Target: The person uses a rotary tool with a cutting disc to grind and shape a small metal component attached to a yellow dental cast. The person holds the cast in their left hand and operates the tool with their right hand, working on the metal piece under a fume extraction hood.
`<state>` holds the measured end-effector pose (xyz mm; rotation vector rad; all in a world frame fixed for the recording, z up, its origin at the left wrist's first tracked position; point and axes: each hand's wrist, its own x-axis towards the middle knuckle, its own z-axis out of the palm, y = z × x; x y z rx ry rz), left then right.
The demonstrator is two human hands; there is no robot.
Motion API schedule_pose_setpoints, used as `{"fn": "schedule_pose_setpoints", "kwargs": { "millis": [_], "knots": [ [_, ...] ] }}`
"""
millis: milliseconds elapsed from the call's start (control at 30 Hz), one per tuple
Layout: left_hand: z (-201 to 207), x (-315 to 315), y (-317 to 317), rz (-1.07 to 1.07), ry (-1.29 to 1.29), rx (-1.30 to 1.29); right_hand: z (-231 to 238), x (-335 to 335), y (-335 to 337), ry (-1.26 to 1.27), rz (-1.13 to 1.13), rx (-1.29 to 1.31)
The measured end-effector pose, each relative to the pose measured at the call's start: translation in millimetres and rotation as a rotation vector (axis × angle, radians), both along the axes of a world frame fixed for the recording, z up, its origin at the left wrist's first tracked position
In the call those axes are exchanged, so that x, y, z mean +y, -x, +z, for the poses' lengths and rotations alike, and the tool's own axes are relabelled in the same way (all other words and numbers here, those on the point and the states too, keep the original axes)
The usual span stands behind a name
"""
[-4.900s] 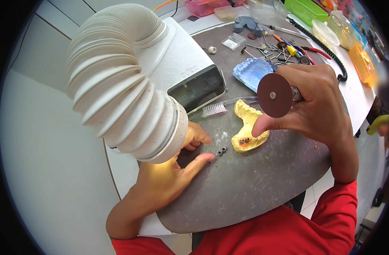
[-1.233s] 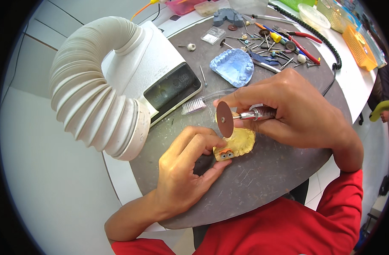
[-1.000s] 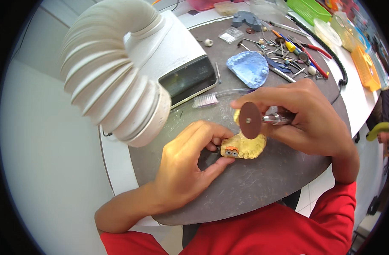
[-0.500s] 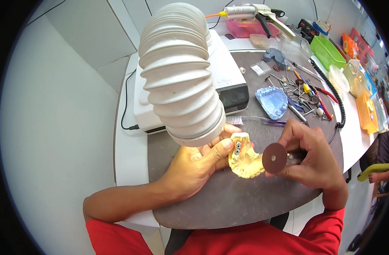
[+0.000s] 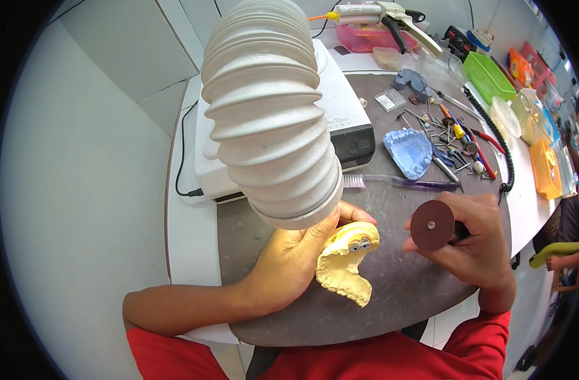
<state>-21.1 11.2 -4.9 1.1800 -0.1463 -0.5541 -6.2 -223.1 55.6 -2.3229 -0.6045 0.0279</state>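
Note:
Between the thumb and fingers of my left hand (image 5: 295, 256) is a yellow dental cast (image 5: 343, 269), a horseshoe of moulded teeth. Two small joined metal pieces (image 5: 359, 245) sit in its upper right part, with a trace of orange around them. Some of my left fingers are hidden behind the cast. My right hand (image 5: 476, 237) grips a rotary handpiece, its body mostly covered by the hand. A flat reddish-brown disc (image 5: 432, 226) on the handpiece faces up, apart from the cast.
A ribbed white suction hose (image 5: 270, 126) hangs just above my left hand, in front of a white machine (image 5: 349, 95). Beyond my hands lie a brush (image 5: 403, 182), a blue dental impression (image 5: 408, 154), scattered burs (image 5: 451, 142), pliers (image 5: 485, 158) and a coiled black cord (image 5: 497, 133).
My left hand has turned the cast, so its metal pieces now lie at the upper right. My right hand and the disc have moved slightly right, away from the cast.

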Motion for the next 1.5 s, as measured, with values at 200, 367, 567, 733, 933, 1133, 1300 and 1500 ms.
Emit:
{"fn": "schedule_pose_setpoints", "kwargs": {
  "millis": [200,367,567,733,933,1133,1300,1500],
  "knots": [
    [2.5,0.2,-1.4,0.014,-0.017,0.003,-1.7,-0.5,0.4,0.005,-0.010,-0.029],
    [3.0,0.1,-1.5,0.020,-0.017,0.009,-9.1,-5.6,-2.1,-0.040,0.062,-0.094],
    [3.0,0.0,-1.7,-0.006,-0.004,0.012,-8.4,-5.6,-0.7,-0.039,0.048,-0.091],
    [2.2,0.6,-1.0,-0.003,-0.016,0.014,-8.9,-5.2,-1.0,-0.030,0.046,-0.085],
    [2.4,-0.3,-1.2,0.004,-0.003,0.021,-6.5,-4.9,0.4,-0.051,0.054,-0.071],
    [5.1,-0.1,-1.0,0.005,-0.013,0.042,-2.3,-1.5,1.4,0.005,0.002,-0.059],
    [3.1,-2.8,0.1,0.057,-0.009,0.034,-1.9,-1.7,1.6,0.021,0.000,-0.055],
    [-5.1,-0.4,1.6,0.010,-0.014,-0.090,-2.5,-2.4,-0.5,0.020,-0.034,-0.078]
  ]
}}
